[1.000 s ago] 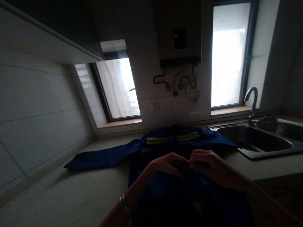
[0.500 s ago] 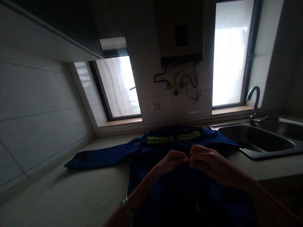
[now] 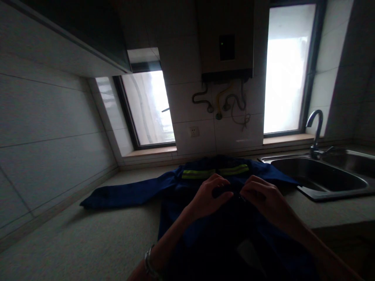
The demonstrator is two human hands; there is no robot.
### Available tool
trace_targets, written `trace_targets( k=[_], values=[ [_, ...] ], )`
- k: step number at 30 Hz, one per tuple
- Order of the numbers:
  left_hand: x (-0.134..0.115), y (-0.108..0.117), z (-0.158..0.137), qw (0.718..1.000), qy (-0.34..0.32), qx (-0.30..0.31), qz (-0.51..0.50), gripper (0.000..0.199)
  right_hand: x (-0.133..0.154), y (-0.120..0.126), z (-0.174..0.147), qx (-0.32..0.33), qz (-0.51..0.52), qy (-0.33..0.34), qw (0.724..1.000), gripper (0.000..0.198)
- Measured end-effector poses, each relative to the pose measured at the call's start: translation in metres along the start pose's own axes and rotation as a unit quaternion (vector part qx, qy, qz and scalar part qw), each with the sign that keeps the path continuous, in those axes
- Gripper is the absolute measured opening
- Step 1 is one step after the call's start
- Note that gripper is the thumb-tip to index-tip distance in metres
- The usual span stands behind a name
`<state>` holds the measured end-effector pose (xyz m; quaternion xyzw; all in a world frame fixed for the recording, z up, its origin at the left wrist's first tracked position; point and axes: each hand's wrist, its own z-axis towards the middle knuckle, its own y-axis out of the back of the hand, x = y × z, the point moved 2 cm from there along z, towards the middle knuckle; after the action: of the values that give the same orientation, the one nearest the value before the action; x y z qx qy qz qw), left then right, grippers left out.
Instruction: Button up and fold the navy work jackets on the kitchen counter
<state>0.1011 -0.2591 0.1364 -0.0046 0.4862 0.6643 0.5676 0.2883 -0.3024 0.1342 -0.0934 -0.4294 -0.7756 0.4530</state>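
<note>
Jacket (image 3: 187,218) in dark blue lies spread on the counter (image 3: 96,238) at lower centre of the frame, yellow-green stripes (image 3: 233,170) across its upper part. One sleeve (image 3: 125,195) stretches toward the left; the other side reaches the sink (image 3: 315,196) at right. Above the jacket's middle, the left hand (image 3: 205,199) has thumb and fingers parted. Beside it, the right hand (image 3: 263,195) bunches its fingertips; whether they grip cloth, I cannot tell.
</note>
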Motion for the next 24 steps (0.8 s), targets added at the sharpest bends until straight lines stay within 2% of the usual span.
trace_targets(
  k=[3,5,9,12,14,17,24],
  values=[
    [-0.031,0.005,-0.012,0.991,-0.047,0.030,0.120,0.044,-0.004,-0.003,-0.001,-0.043,-0.012,-0.005,0.999,0.024],
    [-0.039,0.001,-0.017,0.979,-0.055,0.044,0.190,0.034,-0.004,-0.006,-0.002,-0.054,-0.012,0.009,0.998,0.023],
    [-0.033,-0.009,-0.017,0.966,-0.070,0.046,0.244,0.024,-0.001,-0.013,-0.005,-0.061,-0.021,0.031,0.997,0.018],
    [-0.025,-0.012,-0.015,0.962,-0.070,0.031,0.262,0.022,0.000,-0.018,-0.015,-0.130,-0.097,0.017,0.986,0.029],
    [-0.023,-0.013,-0.015,0.959,-0.067,0.017,0.273,0.021,0.002,-0.023,-0.024,-0.159,-0.164,0.025,0.973,0.026],
    [-0.023,-0.015,-0.016,0.955,-0.069,0.000,0.289,0.021,0.003,-0.030,-0.032,-0.140,-0.230,0.053,0.962,0.008],
    [-0.027,-0.019,-0.016,0.948,-0.075,0.005,0.309,0.018,-0.001,-0.028,-0.032,-0.150,-0.247,0.123,0.949,0.017]
  ],
)
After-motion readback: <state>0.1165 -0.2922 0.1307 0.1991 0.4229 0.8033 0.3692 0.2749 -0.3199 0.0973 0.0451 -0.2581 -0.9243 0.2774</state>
